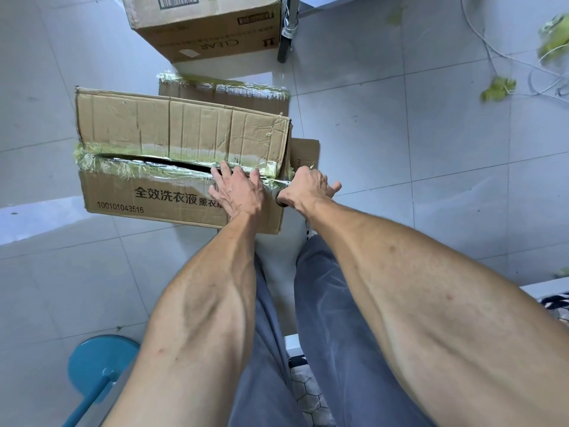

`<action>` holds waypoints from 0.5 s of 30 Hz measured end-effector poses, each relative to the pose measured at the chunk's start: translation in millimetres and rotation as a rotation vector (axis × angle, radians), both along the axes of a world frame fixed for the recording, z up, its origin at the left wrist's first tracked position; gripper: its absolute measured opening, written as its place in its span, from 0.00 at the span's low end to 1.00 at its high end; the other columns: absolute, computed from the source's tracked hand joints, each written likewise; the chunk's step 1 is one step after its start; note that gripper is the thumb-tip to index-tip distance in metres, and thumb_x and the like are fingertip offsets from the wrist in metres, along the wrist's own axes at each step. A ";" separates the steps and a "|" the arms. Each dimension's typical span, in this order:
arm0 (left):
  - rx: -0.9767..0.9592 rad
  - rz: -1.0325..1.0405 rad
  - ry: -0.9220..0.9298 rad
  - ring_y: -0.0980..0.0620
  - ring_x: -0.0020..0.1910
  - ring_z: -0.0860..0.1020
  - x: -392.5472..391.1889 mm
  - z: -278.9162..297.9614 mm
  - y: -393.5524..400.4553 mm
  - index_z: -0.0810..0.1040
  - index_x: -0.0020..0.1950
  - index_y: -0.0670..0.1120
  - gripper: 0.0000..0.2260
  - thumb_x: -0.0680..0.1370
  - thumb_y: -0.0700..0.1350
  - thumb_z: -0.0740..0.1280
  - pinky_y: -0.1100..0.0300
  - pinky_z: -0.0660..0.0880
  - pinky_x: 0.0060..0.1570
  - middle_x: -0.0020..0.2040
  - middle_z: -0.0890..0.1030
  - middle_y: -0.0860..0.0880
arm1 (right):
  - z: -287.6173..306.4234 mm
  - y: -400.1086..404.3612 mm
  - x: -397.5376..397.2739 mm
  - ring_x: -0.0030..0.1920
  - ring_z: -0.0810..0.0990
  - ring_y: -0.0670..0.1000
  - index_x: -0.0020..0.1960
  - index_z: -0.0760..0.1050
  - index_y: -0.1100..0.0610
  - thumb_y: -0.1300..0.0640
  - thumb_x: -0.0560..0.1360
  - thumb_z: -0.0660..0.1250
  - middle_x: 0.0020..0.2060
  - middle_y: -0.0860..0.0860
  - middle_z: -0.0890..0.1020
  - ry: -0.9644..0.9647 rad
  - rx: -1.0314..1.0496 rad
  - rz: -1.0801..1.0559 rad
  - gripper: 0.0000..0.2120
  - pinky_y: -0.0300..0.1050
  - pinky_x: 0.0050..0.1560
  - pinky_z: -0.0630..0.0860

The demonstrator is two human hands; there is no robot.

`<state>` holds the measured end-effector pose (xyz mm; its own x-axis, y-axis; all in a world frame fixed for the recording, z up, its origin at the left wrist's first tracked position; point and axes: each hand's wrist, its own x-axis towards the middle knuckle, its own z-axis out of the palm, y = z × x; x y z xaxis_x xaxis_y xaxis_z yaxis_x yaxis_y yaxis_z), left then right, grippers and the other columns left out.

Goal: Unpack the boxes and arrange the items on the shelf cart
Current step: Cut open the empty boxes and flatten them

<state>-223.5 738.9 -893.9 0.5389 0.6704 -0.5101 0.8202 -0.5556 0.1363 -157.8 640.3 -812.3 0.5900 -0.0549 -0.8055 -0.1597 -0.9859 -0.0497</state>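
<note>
On the tiled floor, under both hands, lies a brown box (172, 167), creased, with its taped seam partly split. The left hand (238, 192) presses on the seam with spread, straight fingers. Just right of it, the right hand (308, 188) is clenched around a dark handle (280, 201).

Supporting surface is a floor (431, 155) of pale glossy tiles. A taped cardboard box (172, 192) sits at centre, with a second box (209, 29) at 12 o'clock beside a cart caster wheel (284, 41). Torn tape scraps (497, 89) and a thin white cable (480, 35) lie at 2 o'clock, and a blue stool base (98, 362) stands at 7 o'clock.
</note>
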 end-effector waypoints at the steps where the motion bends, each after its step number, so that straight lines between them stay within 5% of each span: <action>1: 0.005 0.007 0.011 0.44 0.77 0.57 0.9 -0.7 1.0 0.81 0.56 0.45 0.17 0.79 0.57 0.63 0.41 0.54 0.72 0.76 0.65 0.46 | -1.9 -1.6 0.5 0.58 0.74 0.55 0.40 0.70 0.52 0.53 0.62 0.71 0.53 0.53 0.77 -0.013 -0.001 0.010 0.12 0.59 0.66 0.61; 7: -0.050 0.029 0.080 0.42 0.78 0.55 9.6 2.9 7.2 0.80 0.42 0.48 0.09 0.71 0.53 0.67 0.39 0.50 0.73 0.74 0.68 0.47 | -7.5 -19.3 5.7 0.60 0.71 0.56 0.61 0.70 0.54 0.54 0.67 0.72 0.57 0.55 0.74 -0.209 -0.026 0.035 0.24 0.57 0.66 0.61; 12: -0.133 0.058 0.154 0.41 0.79 0.49 21.1 8.4 8.1 0.84 0.49 0.51 0.12 0.69 0.46 0.66 0.38 0.44 0.73 0.79 0.60 0.47 | -4.9 -29.6 -0.5 0.58 0.72 0.57 0.57 0.73 0.54 0.56 0.69 0.70 0.54 0.56 0.74 -0.225 0.014 0.340 0.18 0.56 0.66 0.61; 15: -0.172 0.040 0.163 0.40 0.79 0.47 20.4 8.9 8.5 0.81 0.58 0.56 0.18 0.69 0.45 0.64 0.38 0.42 0.73 0.80 0.57 0.46 | -1.7 -23.7 -6.7 0.55 0.75 0.56 0.51 0.79 0.53 0.58 0.67 0.68 0.49 0.54 0.79 -0.185 0.069 0.224 0.13 0.52 0.61 0.67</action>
